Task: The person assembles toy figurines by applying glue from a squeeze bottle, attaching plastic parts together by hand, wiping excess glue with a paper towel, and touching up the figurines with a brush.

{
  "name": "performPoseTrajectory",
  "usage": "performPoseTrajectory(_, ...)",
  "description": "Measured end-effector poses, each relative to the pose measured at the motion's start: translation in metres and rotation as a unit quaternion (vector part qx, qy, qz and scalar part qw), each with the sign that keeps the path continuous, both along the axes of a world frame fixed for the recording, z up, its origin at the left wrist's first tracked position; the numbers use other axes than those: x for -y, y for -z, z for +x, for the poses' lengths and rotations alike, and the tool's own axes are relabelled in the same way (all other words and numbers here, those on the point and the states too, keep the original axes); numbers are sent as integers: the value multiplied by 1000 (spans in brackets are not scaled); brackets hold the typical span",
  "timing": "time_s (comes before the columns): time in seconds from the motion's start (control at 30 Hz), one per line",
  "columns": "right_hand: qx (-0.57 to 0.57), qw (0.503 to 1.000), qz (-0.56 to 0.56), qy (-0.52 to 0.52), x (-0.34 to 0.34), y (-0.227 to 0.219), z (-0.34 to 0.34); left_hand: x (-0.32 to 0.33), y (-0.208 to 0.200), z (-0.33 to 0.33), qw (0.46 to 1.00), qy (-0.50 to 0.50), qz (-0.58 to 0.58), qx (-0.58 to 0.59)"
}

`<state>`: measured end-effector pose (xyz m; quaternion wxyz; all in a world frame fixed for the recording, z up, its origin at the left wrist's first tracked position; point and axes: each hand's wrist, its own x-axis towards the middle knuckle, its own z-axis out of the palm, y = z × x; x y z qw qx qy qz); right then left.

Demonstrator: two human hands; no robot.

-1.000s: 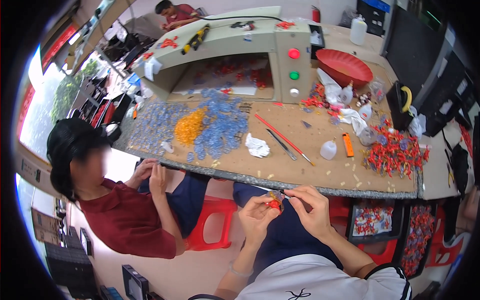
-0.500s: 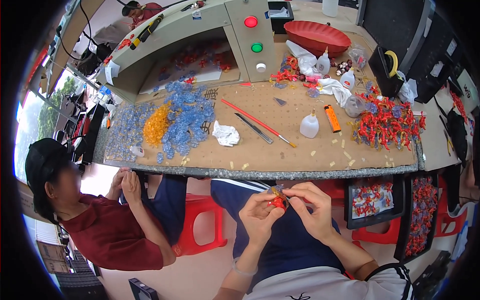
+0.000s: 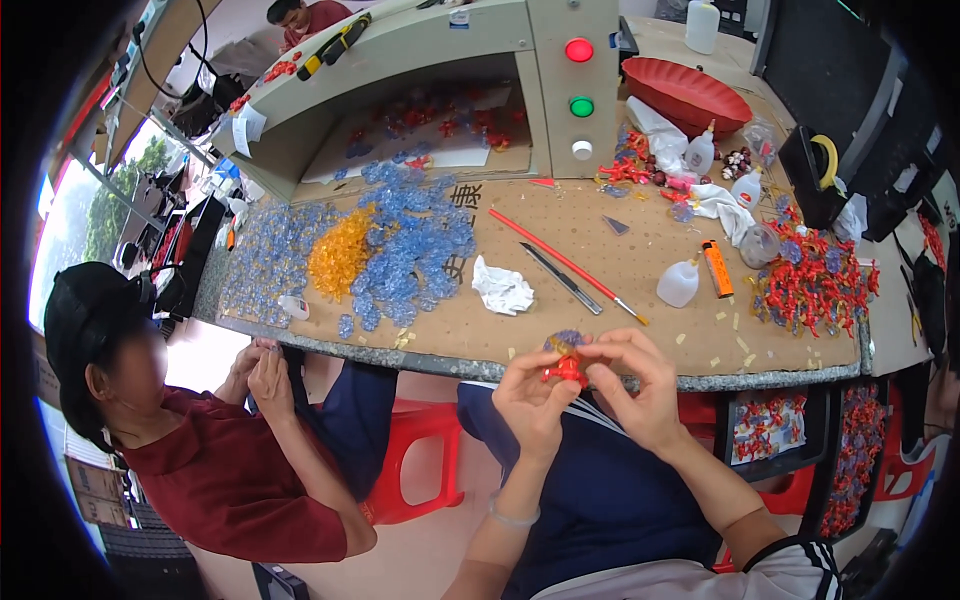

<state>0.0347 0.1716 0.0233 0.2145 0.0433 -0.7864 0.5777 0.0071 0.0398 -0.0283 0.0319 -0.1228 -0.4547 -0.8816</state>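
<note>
A small figurine (image 3: 568, 368), red below with yellow and clear purple parts on top, is held between my two hands just over the table's near edge. My left hand (image 3: 530, 408) pinches it from the left with thumb and fingers. From the other side, the fingertips of my right hand (image 3: 638, 388) close on its upper part; exactly what they grip there is partly hidden. Beyond my hands on the table lie a crumpled white tissue (image 3: 503, 287), black tweezers (image 3: 560, 278), a red paintbrush (image 3: 570, 268) and a white squeeze bottle (image 3: 678, 284).
Blue (image 3: 405, 270) and orange clear pieces (image 3: 341, 255) are heaped on the left, red figurines (image 3: 815, 282) on the right. A grey booth (image 3: 573, 110) with a red light stands behind. Beside me sits a co-worker (image 3: 240, 450). Filled trays (image 3: 768, 430) are low at the right.
Both hands have risen with the figurine from above my lap to the table's edge. The figurine now stands more upright, its purple part on top. The whole view has shifted a little.
</note>
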Motion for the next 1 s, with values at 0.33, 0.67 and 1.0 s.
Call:
performPoseTrajectory(0.33, -10, 995, -53, -79, -10, 29, -43, -5, 17, -38, 999, 0, 11, -48)
performPoseTrajectory(0.67, -7, 995, -11, -96, -9, 34, -37, 6, 31, -23, 996, -13, -55, -65)
performPoseTrajectory(1.0, 26, 973, -185, -133, 2, 34, -28, 0, 20, -20, 994, -36, -21, -102)
